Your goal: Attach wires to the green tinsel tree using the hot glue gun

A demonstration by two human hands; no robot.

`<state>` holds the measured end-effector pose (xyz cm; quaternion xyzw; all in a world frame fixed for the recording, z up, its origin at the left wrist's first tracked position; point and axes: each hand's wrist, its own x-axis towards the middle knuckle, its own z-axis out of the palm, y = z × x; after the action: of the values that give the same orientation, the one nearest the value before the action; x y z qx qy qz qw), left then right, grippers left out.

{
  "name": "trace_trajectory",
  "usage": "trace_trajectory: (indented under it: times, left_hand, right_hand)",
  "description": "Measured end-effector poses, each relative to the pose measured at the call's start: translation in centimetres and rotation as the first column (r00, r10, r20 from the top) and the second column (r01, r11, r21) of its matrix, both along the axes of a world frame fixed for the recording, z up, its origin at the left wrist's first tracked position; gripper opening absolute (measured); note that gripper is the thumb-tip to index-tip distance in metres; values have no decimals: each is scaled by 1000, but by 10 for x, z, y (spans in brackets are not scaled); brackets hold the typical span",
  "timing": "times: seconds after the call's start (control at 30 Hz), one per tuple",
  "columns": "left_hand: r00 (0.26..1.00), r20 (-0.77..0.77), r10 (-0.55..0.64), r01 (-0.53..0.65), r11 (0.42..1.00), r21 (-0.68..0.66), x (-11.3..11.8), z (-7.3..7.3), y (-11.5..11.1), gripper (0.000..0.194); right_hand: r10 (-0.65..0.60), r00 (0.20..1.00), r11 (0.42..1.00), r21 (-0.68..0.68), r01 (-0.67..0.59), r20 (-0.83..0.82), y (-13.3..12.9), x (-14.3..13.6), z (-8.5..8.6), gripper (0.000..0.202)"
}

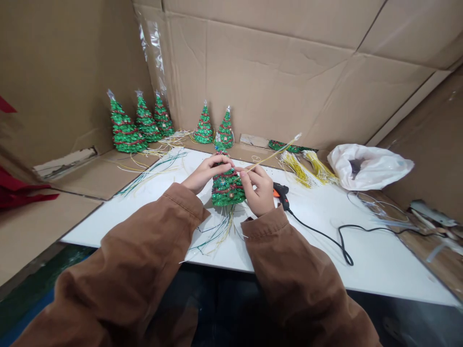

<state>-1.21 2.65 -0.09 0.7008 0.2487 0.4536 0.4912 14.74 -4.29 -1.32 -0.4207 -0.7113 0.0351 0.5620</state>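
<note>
A small green artificial Christmas tree (228, 192) with red garland stands in front of me, loose wires (217, 235) trailing from its base onto the white board. My left hand (208, 173) is closed around the tree's upper part from the left; its fingertips are partly hidden. On the tree's right side, my right hand (258, 189) pinches a thin yellow wire (269, 157) between thumb and fingers. That wire slants up to the right and ends in a whitish tip. Both hands are close together at the tree's front.
Finished-looking trees (125, 127) stand at the back left, two more (204, 126) at the back. A glue gun (282, 193) with a black cord lies right of my hand. Bundles of yellow wire (298, 168) and a white plastic bag (369, 166) lie farther right. Cardboard walls surround the board (311, 255).
</note>
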Motion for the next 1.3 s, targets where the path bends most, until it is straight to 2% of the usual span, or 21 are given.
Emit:
trace_trajectory:
  times: [0.1, 0.2, 0.27, 0.33, 0.4, 0.47, 0.53, 0.6, 0.73, 0.8, 0.87, 0.93, 1.03, 1.13, 1.2, 1.3]
  left_hand:
    - [1000, -1, -12, 12, 1000, -7, 1, 0, -2, 22]
    - [999, 42, -27, 29, 998, -51, 0, 0, -1, 21]
    - [997, 71, -15, 21, 995, -95, -1, 0, 2, 20]
    - [995, 95, 37, -20, 984, -175, -2, -2, 7, 21]
    - [986, 119, 115, -75, 951, -300, -3, -6, 12, 23]
    - [971, 146, 187, -104, 889, -446, -4, -10, 17, 24]
    - [954, 171, 245, -109, 818, -565, -5, -14, 22, 22]
    - [944, 180, 278, -108, 772, -627, -7, -17, 25, 19]
    - [947, 168, 273, -100, 749, -655, -9, -18, 28, 21]
    - [949, 161, 270, -96, 738, -668, -9, -17, 29, 23]
    - [950, 155, 270, -97, 730, -677, -9, -17, 29, 23]
    - [951, 153, 270, -97, 726, -680, -8, -17, 28, 20]
    - [952, 161, 259, -85, 731, -677, -6, -16, 26, 17]
    - [961, 167, 221, -56, 744, -666, -5, -16, 25, 18]
    - [967, 154, 201, -49, 747, -663, -4, -16, 24, 20]
    - [968, 136, 212, -68, 741, -668, -5, -15, 24, 20]
  right_hand:
    - [-19, 1000, 1000, 15, 19, 1, 4, 0, -3, 28]
    - [0, 996, 1000, -25, 2, 94, 10, 0, -11, 27]
    - [0, 992, 997, -72, 9, 130, 13, 0, -16, 33]
    - [-19, 995, 995, -94, 28, 98, 16, 0, -19, 38]
    - [-72, 997, 994, -80, 73, 9, 17, 0, -20, 37]
    - [-131, 989, 990, -59, 127, -70, 14, -1, -18, 32]
    - [-138, 984, 988, -84, 129, -114, 10, -4, -17, 28]
    - [-91, 989, 984, -163, 71, -120, 6, -9, -17, 28]
    - [16, 996, 943, -329, -43, -84, 3, -21, -25, 28]
    - [51, 992, 909, -406, -92, -112, 4, -26, -31, 25]
    - [81, 972, 851, -493, -182, -218, 6, -30, -36, 22]
    - [120, 926, 760, -567, -318, -358, 8, -33, -39, 20]
    - [183, 840, 591, -626, -509, -510, 11, -36, -39, 19]
    - [225, 781, 472, -636, -610, -582, 12, -38, -38, 21]
    - [209, 759, 451, -628, -634, -616, 12, -39, -38, 23]
    - [128, 719, 479, -592, -648, -683, 8, -41, -38, 27]
